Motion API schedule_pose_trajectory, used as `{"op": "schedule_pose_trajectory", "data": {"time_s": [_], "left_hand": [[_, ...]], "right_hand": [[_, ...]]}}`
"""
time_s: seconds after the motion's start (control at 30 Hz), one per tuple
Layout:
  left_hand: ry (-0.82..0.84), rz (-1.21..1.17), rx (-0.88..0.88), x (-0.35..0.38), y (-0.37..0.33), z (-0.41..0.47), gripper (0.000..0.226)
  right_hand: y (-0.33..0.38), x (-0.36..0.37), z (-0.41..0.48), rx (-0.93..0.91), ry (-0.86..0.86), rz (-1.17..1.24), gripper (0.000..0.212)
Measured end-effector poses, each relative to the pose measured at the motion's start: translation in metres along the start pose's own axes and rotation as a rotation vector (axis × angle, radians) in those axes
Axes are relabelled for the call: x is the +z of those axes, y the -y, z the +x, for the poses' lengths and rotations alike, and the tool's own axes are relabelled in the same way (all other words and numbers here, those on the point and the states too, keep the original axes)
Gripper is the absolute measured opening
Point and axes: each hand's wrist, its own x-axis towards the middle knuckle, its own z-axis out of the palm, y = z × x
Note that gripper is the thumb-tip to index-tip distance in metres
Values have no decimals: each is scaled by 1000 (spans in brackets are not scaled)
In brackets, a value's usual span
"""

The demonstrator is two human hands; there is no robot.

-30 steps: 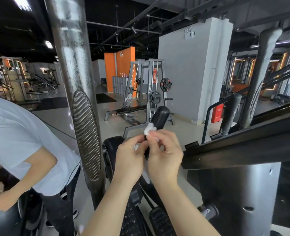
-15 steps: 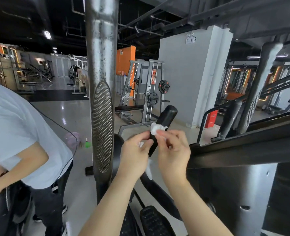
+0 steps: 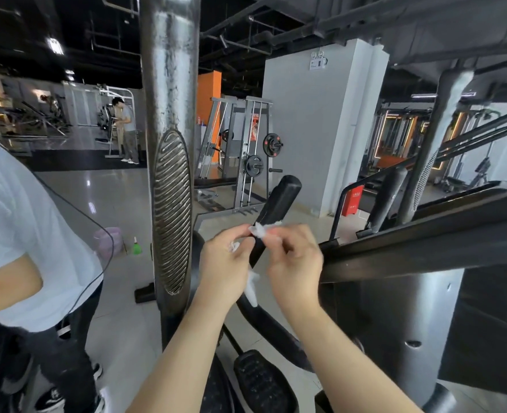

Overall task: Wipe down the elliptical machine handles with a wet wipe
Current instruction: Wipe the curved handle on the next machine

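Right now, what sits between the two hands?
Head view: the crumpled white wet wipe, pinched by left hand and right hand, in front of the black padded elliptical handle.

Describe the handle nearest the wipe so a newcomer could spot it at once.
Start at the wide silver upright with the ribbed oval panel, left of centre. Just right of it a short black padded handle slants up to a rounded top. Unlike the similar black handle farther right, it has the white wet wipe bunched in front of it.
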Motion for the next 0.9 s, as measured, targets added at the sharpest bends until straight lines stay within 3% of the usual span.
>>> {"op": "schedule_pose_trajectory", "data": {"time_s": [0.1,0.2,0.37,0.57,0.77,0.9], "left_hand": [[-13,16,-33,0,6,-4,30],[-25,39,-64,0,15,-9,30],[-19,161,-79,-3,28,-15,35],[-43,178,-90,-4,31,-23,35],[-43,186,-145,-2,31,-31,34],[-58,166,-134,-1,35,-39,37]], "right_hand": [[20,-7,35,-35,-186,79,34],[24,-4,46,-18,-264,141,32],[-9,12,-4,58,-164,196,38],[-34,14,-32,281,85,124,27],[-13,3,11,209,-102,324,11],[-24,11,-4,211,-44,342,15]]}}
